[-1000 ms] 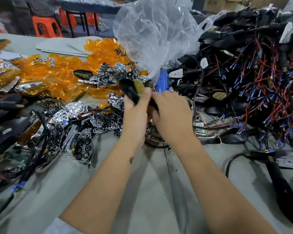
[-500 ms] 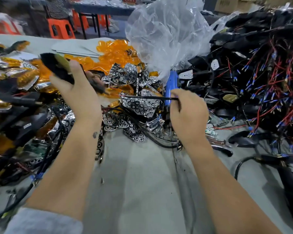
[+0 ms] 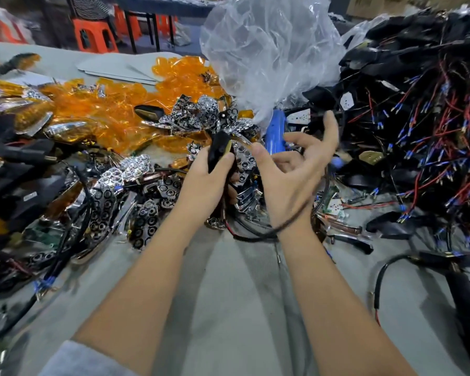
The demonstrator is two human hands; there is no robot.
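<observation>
Orange lenses [image 3: 114, 109], chrome honeycomb reflectors [image 3: 136, 166], red and blue wires [image 3: 423, 147], blue tool [image 3: 276, 131].

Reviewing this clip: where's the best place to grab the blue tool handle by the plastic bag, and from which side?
Probably round the blue handle at its bare mid-length, coming from the near right with the right hand. It is a thick round shaft; the plastic bag overhangs its far end and chrome reflectors crowd its left.
</observation>
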